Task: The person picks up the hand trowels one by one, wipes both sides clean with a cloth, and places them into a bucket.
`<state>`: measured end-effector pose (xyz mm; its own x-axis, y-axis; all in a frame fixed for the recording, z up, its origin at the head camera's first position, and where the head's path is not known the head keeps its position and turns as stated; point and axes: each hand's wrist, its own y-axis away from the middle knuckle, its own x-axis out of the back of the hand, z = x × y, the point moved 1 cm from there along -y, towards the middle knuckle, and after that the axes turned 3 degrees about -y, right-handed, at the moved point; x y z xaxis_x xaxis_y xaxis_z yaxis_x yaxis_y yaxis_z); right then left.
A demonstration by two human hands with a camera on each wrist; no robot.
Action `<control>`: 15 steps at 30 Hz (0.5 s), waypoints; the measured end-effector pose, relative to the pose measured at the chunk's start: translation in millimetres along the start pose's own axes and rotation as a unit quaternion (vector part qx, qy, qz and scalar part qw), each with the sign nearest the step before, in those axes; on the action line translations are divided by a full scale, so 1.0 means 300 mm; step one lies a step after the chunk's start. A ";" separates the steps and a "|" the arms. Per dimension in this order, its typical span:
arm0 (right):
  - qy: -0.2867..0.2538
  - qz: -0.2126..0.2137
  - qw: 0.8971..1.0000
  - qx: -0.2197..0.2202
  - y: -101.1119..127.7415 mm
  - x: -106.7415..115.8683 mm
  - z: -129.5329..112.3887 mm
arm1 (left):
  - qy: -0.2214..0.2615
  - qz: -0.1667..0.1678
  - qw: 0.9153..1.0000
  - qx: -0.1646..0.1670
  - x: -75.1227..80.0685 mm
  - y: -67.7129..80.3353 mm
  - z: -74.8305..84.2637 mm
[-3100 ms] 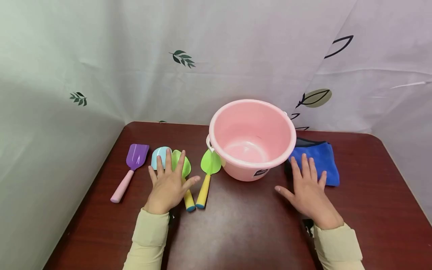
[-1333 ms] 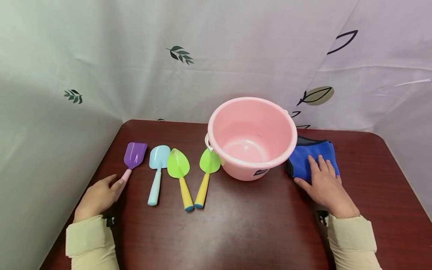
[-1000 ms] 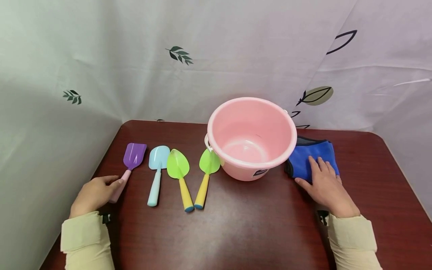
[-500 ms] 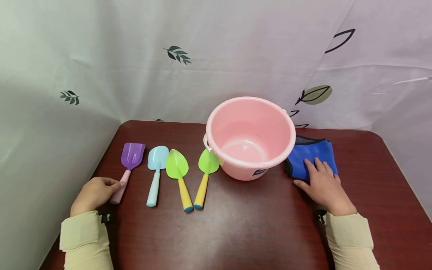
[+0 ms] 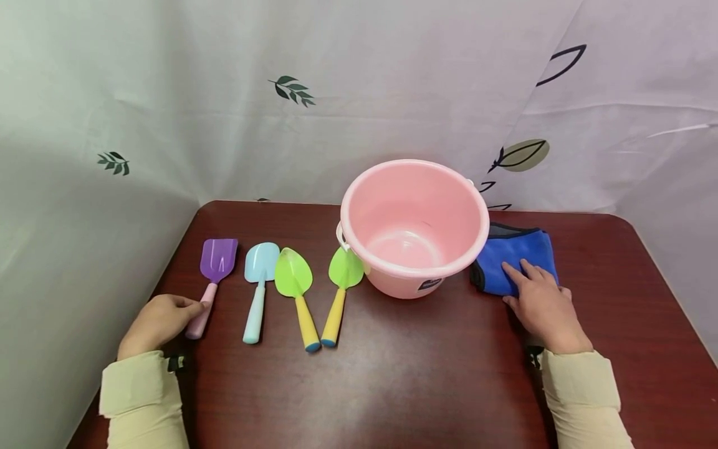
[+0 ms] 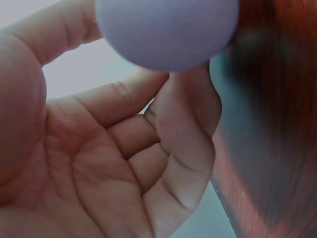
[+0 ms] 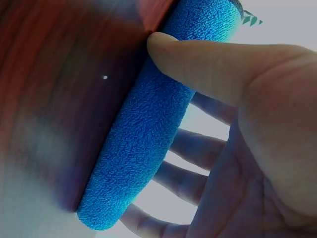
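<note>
My left hand (image 5: pixel 159 321) pinches the pink handle of a toy shovel with a purple blade (image 5: pixel 219 259), which lies on the table. In the left wrist view the rounded handle end (image 6: pixel 168 34) sits between thumb and fingers. On the right, my right hand (image 5: pixel 544 312) rests on a folded blue cloth (image 5: pixel 521 249) with dark edging. In the right wrist view the thumb lies across the front fold of the cloth (image 7: pixel 143 124). The other fingers reach over its top, fairly straight, and their tips are hidden there.
A pink bucket (image 5: pixel 412 290) stands at the back centre, beside the cloth. Between it and the purple shovel lie a light blue shovel (image 5: pixel 255 312) and two green trowels with yellow handles, one left (image 5: pixel 293 274) and one right (image 5: pixel 335 318). Fabric walls enclose the table (image 5: pixel 392 386).
My left hand went from above the trowels to the purple shovel's handle and now pinches it. The right hand moved onto the cloth; lately its thumb and fingers drew a little closer together.
</note>
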<state>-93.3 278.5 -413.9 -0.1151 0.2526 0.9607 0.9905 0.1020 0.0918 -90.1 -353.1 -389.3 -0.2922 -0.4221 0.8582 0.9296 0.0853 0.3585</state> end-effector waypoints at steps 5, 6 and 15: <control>0.001 0.002 1.000 0.007 0.001 0.006 0.010 | 0.005 -0.001 1.000 0.000 -0.005 -0.002 0.000; 0.001 0.004 1.000 0.008 0.001 0.006 0.011 | 0.008 -0.001 1.000 0.002 -0.005 -0.001 -0.002; -0.001 0.057 0.998 0.024 0.010 -0.001 0.025 | 0.037 0.011 0.999 0.018 -0.016 -0.001 -0.013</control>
<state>-90.8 286.0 -415.8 -0.0024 0.2676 0.9635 0.9926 0.1180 -0.0303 -88.2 -354.7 -395.1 -0.2529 -0.4857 0.8368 0.9265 0.1275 0.3540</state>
